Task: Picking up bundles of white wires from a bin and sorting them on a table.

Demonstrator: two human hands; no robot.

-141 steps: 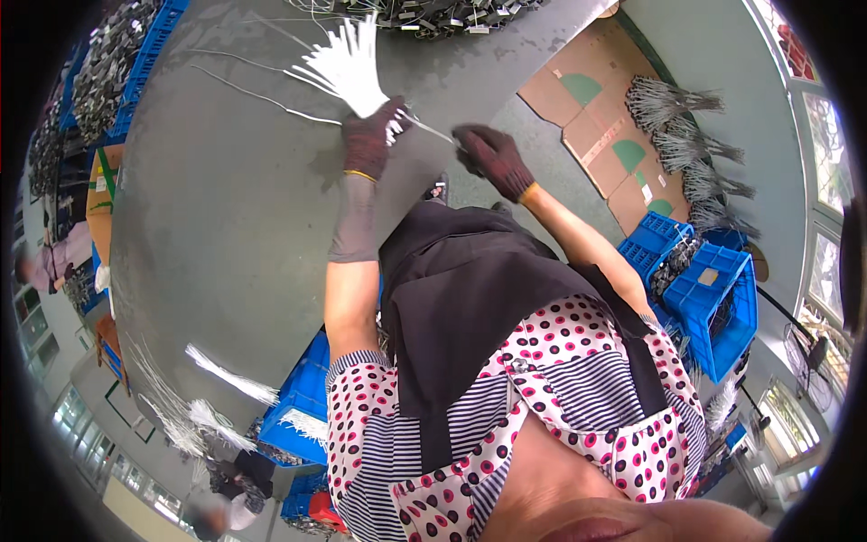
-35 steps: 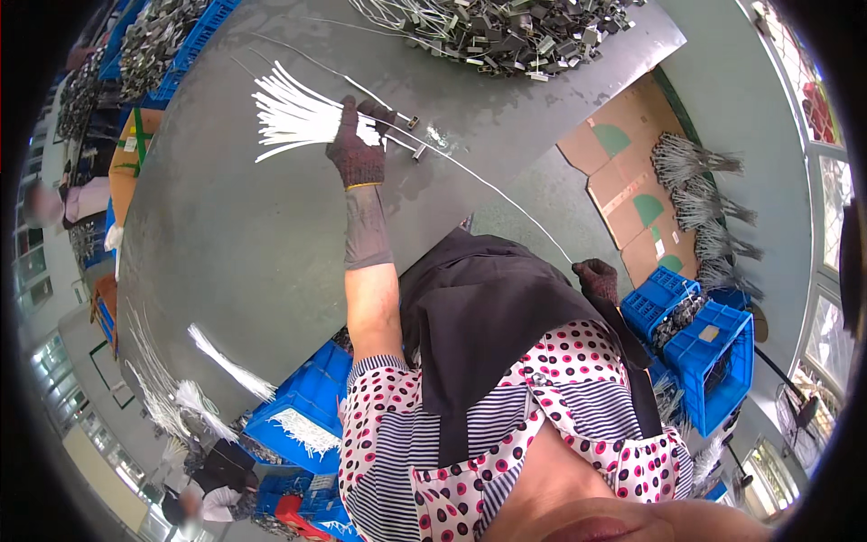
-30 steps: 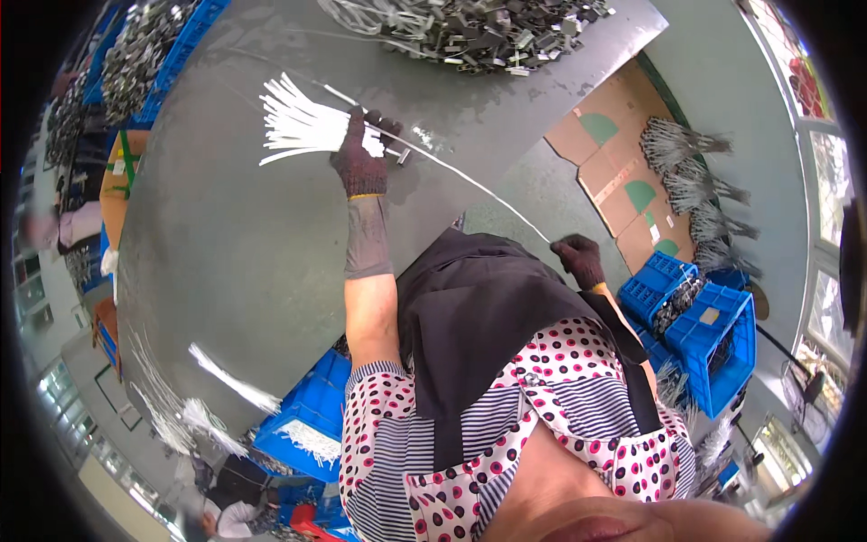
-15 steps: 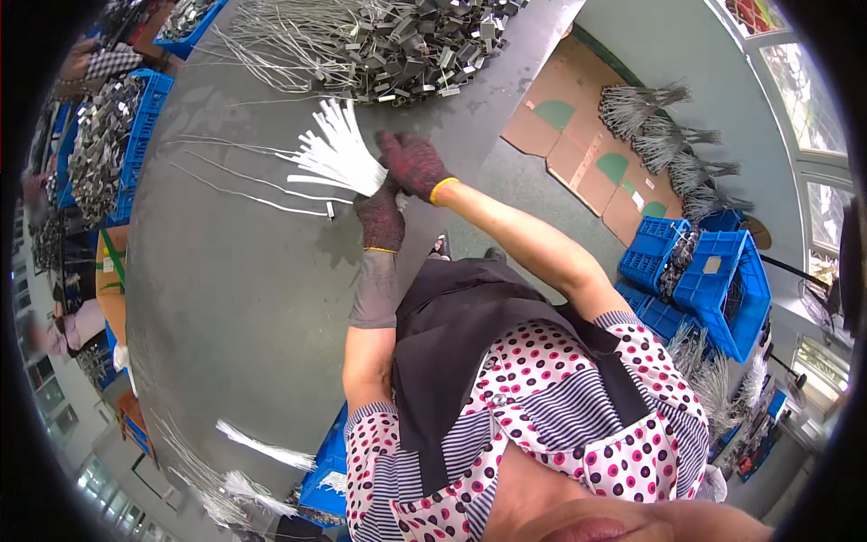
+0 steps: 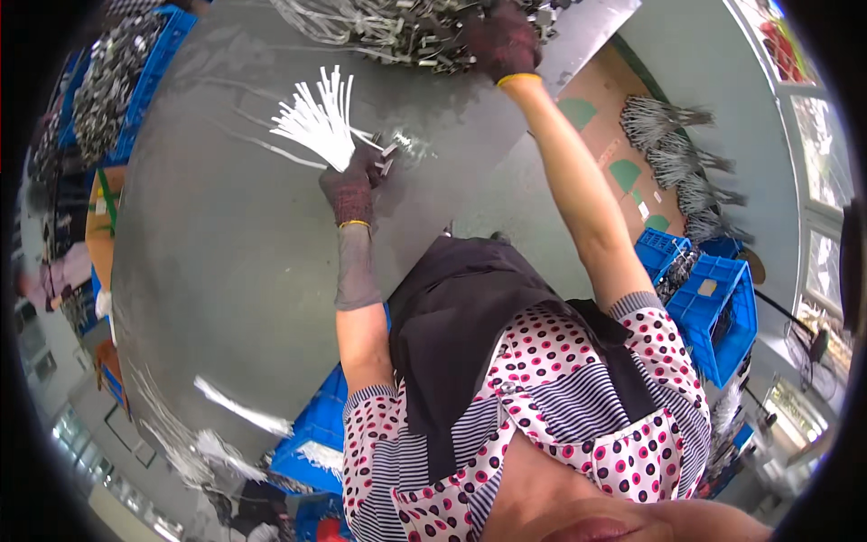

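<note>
My left hand [image 5: 348, 190], in a dark red-black knit glove, is closed round a fanned bundle of white strips or sleeves [image 5: 321, 122]. Long thin wires trail leftward from the bundle across the table. Small metal blocks [image 5: 388, 152] stick out beside my left fingers. My right hand [image 5: 501, 41], gloved the same way, reaches onto the far pile of metal-ended wires [image 5: 415, 36]. Its fingers are blurred and partly lost among the parts, so what they hold does not show.
The grey table [image 5: 235, 298] spreads beneath both arms. Blue crates [image 5: 149, 77] full of metal parts stand at the left. White strip bundles [image 5: 239, 406] lie near the table's near-left edge. At right, wire bundles [image 5: 668, 149] rest on cardboard [image 5: 587, 99], with more blue crates [image 5: 713, 307] below.
My right hand has left my left hand's side and moved away to the far pile. My left hand, still gripping the white bundle, has shifted a little left and away.
</note>
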